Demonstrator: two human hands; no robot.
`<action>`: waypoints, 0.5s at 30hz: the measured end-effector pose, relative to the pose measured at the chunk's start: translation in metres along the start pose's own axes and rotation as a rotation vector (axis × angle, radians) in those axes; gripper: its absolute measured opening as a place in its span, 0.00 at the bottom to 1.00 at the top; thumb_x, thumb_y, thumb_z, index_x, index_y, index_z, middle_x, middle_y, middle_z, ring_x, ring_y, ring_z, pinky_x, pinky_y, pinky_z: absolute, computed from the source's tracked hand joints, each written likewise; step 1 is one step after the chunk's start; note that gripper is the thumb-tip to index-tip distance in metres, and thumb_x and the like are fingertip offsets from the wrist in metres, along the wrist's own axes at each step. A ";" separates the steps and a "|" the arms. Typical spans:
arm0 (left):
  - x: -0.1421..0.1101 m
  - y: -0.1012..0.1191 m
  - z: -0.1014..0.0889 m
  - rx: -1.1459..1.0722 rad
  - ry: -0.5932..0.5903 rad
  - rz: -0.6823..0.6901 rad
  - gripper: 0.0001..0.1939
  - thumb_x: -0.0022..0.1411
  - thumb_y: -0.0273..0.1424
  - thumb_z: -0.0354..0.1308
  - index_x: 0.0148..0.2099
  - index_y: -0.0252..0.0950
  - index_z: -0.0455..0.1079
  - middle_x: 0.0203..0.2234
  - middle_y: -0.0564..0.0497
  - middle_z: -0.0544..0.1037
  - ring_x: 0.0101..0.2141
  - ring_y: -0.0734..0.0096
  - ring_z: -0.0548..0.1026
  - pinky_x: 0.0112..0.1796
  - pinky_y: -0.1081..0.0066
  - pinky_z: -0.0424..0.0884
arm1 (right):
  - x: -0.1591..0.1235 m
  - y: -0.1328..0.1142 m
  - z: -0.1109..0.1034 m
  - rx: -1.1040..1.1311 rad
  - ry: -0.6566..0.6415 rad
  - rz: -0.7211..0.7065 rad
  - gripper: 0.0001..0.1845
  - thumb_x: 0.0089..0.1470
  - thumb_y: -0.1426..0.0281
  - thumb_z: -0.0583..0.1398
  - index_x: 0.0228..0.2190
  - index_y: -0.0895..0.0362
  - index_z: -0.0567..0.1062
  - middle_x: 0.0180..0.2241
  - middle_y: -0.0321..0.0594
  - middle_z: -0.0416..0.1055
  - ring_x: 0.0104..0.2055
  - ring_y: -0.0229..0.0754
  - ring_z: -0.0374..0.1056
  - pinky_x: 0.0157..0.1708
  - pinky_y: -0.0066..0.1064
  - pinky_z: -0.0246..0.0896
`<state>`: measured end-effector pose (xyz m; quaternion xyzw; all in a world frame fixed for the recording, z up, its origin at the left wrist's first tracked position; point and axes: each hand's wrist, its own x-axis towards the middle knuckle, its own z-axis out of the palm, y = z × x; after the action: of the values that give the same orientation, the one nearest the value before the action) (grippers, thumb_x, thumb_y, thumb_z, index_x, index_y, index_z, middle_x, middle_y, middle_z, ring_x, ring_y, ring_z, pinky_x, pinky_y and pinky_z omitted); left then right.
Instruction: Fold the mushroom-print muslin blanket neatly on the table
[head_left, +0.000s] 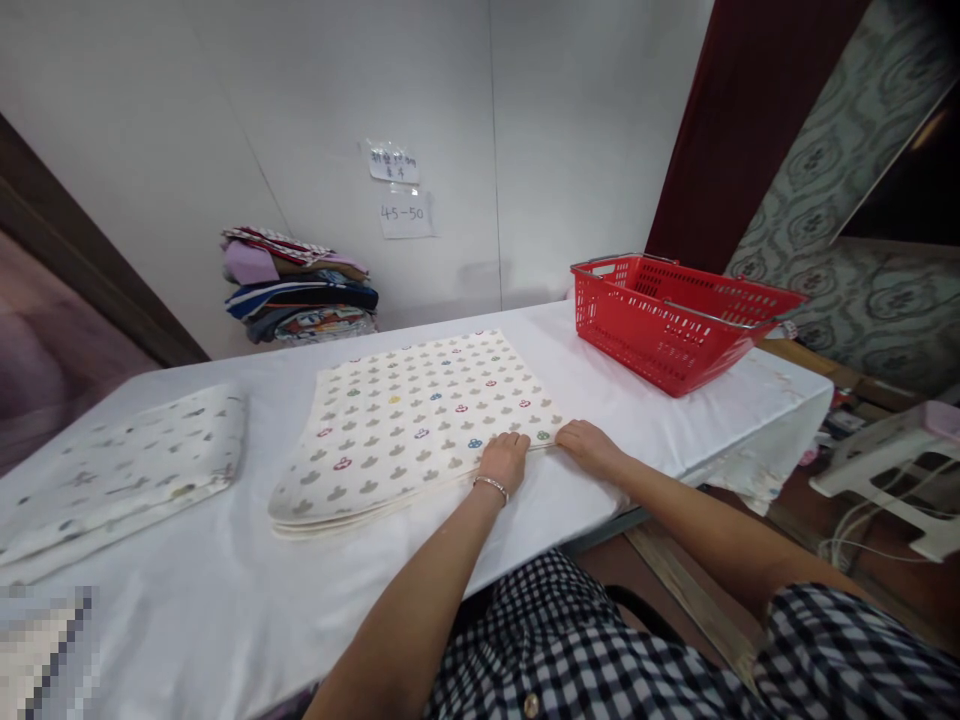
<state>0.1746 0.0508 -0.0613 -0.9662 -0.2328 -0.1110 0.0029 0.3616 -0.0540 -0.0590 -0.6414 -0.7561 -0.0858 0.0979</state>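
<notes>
A white cloth (420, 420) with small grey and coloured motifs lies folded in several layers on the white-covered table (225, 610). My left hand (504, 462), with a bracelet at the wrist, has its fingers curled over the cloth's near edge. At the near right corner, my right hand (591, 446) closes on the same edge, thumb side toward the left hand. The undersides of both hands are hidden. Farther left is a second folded cloth (135, 460), white with scattered grey marks, apart from both hands.
A red plastic basket (675, 325) with metal handles stands at the table's back right. Against the wall rises a stack of folded fabrics (300, 290). Handwritten paper labels (405, 213) hang above. A white stool (900, 470) with cables is on the floor at right.
</notes>
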 end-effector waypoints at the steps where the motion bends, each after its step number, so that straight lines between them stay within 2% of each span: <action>1: 0.000 0.000 0.000 0.000 -0.001 0.006 0.12 0.60 0.20 0.45 0.42 0.36 0.66 0.34 0.45 0.72 0.39 0.63 0.68 0.38 0.65 0.63 | -0.001 0.000 0.000 0.011 0.010 -0.006 0.12 0.60 0.73 0.50 0.32 0.58 0.73 0.33 0.42 0.71 0.38 0.41 0.63 0.39 0.32 0.53; 9: -0.004 0.001 -0.007 0.010 -0.008 0.047 0.12 0.60 0.20 0.45 0.41 0.36 0.67 0.35 0.46 0.72 0.39 0.63 0.68 0.38 0.65 0.63 | -0.012 0.004 -0.003 0.172 0.092 -0.077 0.14 0.61 0.71 0.50 0.39 0.56 0.74 0.41 0.44 0.71 0.43 0.42 0.63 0.43 0.35 0.58; 15: -0.008 0.003 -0.012 -0.007 -0.002 0.061 0.07 0.62 0.28 0.49 0.41 0.36 0.67 0.36 0.46 0.72 0.39 0.62 0.67 0.39 0.63 0.64 | -0.014 0.007 -0.005 0.190 0.088 -0.087 0.15 0.61 0.71 0.50 0.41 0.55 0.75 0.42 0.42 0.72 0.43 0.42 0.65 0.44 0.36 0.58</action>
<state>0.1668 0.0438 -0.0513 -0.9730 -0.2027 -0.1107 0.0025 0.3711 -0.0676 -0.0578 -0.5914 -0.7829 -0.0459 0.1876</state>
